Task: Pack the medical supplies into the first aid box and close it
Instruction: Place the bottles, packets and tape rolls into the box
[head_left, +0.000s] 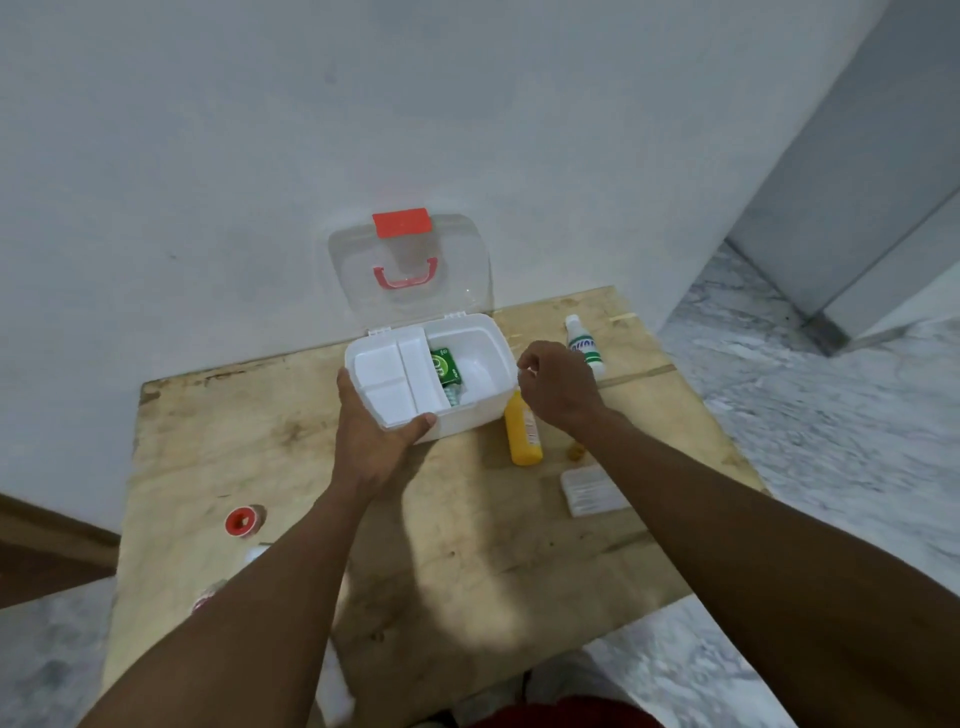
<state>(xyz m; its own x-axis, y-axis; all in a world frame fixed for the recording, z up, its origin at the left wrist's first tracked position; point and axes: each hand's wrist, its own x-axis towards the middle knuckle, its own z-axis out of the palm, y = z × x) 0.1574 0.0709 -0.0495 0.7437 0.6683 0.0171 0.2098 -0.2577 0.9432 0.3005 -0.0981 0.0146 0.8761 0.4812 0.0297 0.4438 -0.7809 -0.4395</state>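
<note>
Head view: left hand (369, 426) grips the near-left corner of the first aid box (467, 415), thumb on the front rim. The box sits open on the table (467, 571), clear lid (410, 249) upright against the wall, with a red latch (401, 222). Green carton (445, 366) inside, print too blurred to read; blister pack (453, 397) touching it. Right hand (553, 387) hovers at the box's right end, fingers curled; can't tell if they pinch anything. Yellow bottle (524, 436) lies just under that hand. White bottle (584, 345) is just beyond it, its green label unreadable. Flat white pack (592, 491) lies nearer than the right hand. Red tape roll (240, 521) is well left of the left hand.
</note>
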